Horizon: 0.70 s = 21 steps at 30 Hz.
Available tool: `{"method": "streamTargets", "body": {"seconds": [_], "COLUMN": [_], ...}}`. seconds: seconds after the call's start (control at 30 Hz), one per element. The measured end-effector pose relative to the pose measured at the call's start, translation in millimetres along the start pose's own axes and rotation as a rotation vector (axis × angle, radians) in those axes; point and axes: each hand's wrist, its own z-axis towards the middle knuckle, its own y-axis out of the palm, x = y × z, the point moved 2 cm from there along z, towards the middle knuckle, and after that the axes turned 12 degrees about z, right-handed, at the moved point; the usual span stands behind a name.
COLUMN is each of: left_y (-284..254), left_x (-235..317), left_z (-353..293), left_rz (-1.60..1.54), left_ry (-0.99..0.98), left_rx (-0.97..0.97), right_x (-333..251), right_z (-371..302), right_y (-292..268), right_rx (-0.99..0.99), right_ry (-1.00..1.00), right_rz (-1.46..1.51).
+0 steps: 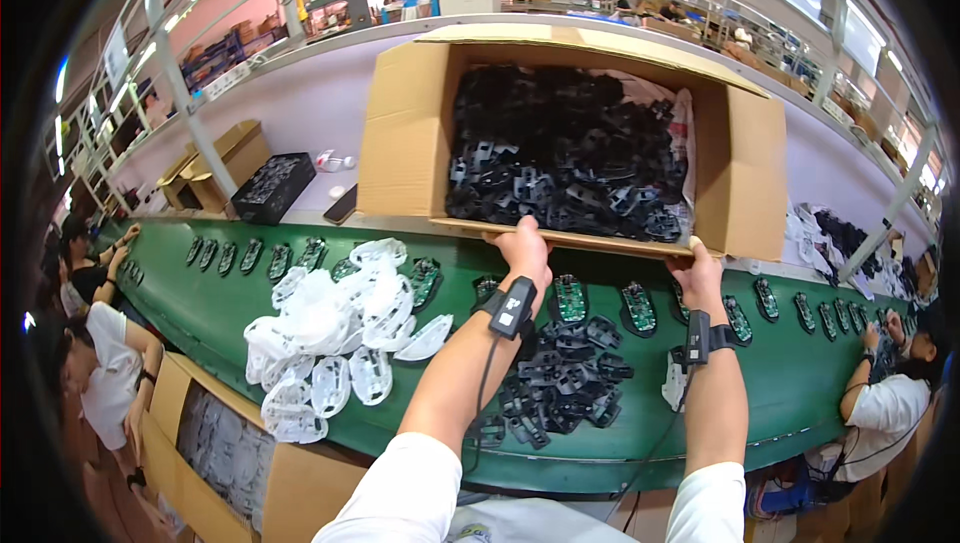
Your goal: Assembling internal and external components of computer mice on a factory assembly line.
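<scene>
Box Held at Far Edge of Belt, Two Hands

From my remote head view I read one large box (405, 133) at the far edge of one green belt (790, 383), open side tilted toward me. It holds one heap of black parts (560, 188), too tangled to count.

Hands: two, both engaged. My left hand (522, 246) grasps the box's near edge, left of its middle; my right hand (696, 271) grasps the same edge near its right end. Some fingers are hidden. One black module (513, 307) is strapped to each wrist, two in total.

Belt contents:
- One pile of white shells (330, 313), left of my left forearm; overlap prevents a count.
- One pile of black frames (565, 383), between the forearms, likewise uncountable.
- One single white piece (675, 379), just beside my right wrist.
- One row of boards (568, 299): six left of the white pile, two in full view between the forearms; the far right ones are too small to count.

Surroundings: one black tray (255, 208) and one phone (341, 205) behind the belt, left of the box; one open carton (310, 488) at lower left. Three co-workers (895, 398) sit or stand alongside: two left, one right.
</scene>
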Motion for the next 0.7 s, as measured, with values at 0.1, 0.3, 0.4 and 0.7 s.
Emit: {"method": "streamTargets", "body": {"seconds": [0.1, 0.3, 0.4, 0.7], "left_y": [-13.0, -76.4, -132.6, -455.3], "left_x": [3.5, 54.5, 87.9, 52.7], "left_z": [-6.5, -37.2, -93.5, -263.7], "left_rz": [0.054, 0.208, 0.014, 0.823], "left_ry": [-0.014, -0.014, 0.163, -0.412], "left_rx": [-0.052, -0.233, -0.307, -0.802], "right_x": [-6.1, -18.9, -30.9, -42.0], "right_z": [0.0, -51.5, -89.6, -93.6], "right_y": [-13.9, -19.0, -60.9, -209.7], "right_rx": [-0.063, 0.054, -0.115, -0.042], "right_ry": [0.075, 0.059, -0.182, -0.211], "right_rz": [-0.144, -0.218, -0.351, -0.623]}}
